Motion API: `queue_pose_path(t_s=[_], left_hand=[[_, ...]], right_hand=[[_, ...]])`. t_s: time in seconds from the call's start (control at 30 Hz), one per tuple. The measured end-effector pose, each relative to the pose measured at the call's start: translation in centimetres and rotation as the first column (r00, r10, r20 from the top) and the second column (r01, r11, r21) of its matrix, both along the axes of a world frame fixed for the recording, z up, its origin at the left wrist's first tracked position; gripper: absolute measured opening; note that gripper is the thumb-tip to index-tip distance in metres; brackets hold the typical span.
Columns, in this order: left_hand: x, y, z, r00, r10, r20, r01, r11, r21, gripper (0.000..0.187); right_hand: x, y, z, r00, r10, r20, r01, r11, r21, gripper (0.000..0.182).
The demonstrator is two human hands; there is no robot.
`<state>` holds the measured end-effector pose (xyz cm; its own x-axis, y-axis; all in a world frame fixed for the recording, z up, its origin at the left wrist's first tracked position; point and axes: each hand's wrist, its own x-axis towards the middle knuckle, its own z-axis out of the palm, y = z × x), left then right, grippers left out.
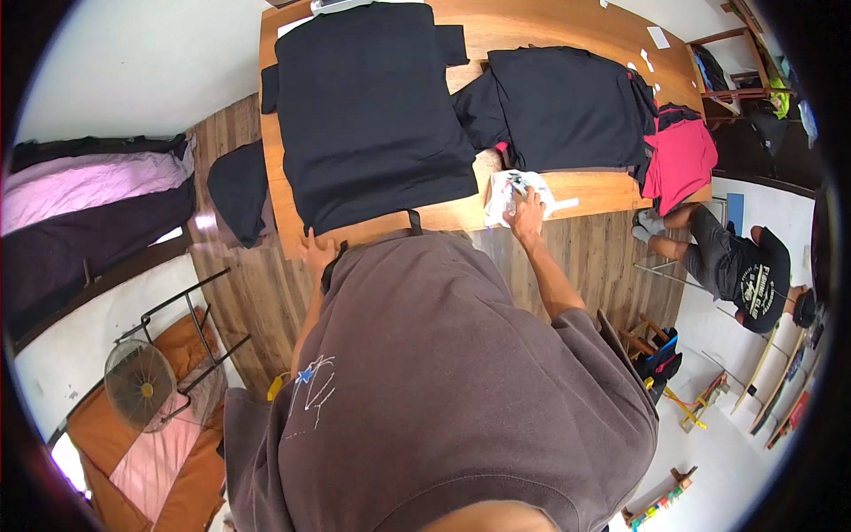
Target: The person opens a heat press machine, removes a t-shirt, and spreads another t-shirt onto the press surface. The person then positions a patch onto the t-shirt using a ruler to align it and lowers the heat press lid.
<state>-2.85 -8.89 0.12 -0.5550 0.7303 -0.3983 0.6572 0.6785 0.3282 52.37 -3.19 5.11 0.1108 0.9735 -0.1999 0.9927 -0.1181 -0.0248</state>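
Observation:
A large black garment (368, 115) lies spread on the wooden table (434, 215) in front of me. My left hand (316, 253) is at its lower left corner by the table's front edge, fingers apart, with a fingertip near the cloth. My right hand (526, 213) reaches onto a white plastic bag (498, 199) at the front edge; its fingers are bent over the bag, and what they hold, if anything, is too small to tell. Right of the first garment lies a pile of black garments (572, 111). A red and black garment (681, 155) sits at the table's right end.
Another person (749, 275) in a black shirt is at the right. A standing fan (142, 386) is at the lower left. Dark and pink cloth (97, 186) lies at the left. White paper scraps (658, 37) lie near the table's far edge.

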Motion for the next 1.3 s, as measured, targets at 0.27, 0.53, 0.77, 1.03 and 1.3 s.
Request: queue_pose_path(t_s=[0.27,0.53,0.77,1.03,1.3], left_hand=[[-0.2,-0.1,0.0,1.000,0.001,0.008,-0.001,1.000,0.013,0.079],[-0.1,-0.2,-0.7,0.998,0.051,0.031,-0.052,0.997,0.061,0.080],[-0.1,-0.3,-1.3,0.995,0.091,0.045,-0.094,0.993,0.073,0.078],[0.4,-0.3,-1.5,0.993,0.117,0.032,-0.120,0.986,0.114,0.075],[0.5,-0.1,-1.3,0.993,0.120,0.021,-0.122,0.986,0.112,0.074]], right_hand=[[1.7,1.8,-0.8,0.998,0.064,-0.018,-0.066,0.983,-0.171,0.045],[1.8,1.9,-1.4,0.996,0.062,0.057,-0.056,0.993,-0.101,0.032],[1.7,1.6,-1.1,0.996,0.083,0.030,-0.085,0.992,0.098,0.021],[-0.9,0.2,2.8,0.996,-0.056,-0.068,0.069,0.976,0.207,0.022],[-1.3,-0.9,1.8,0.970,-0.091,-0.226,0.142,0.965,0.219,0.019]])
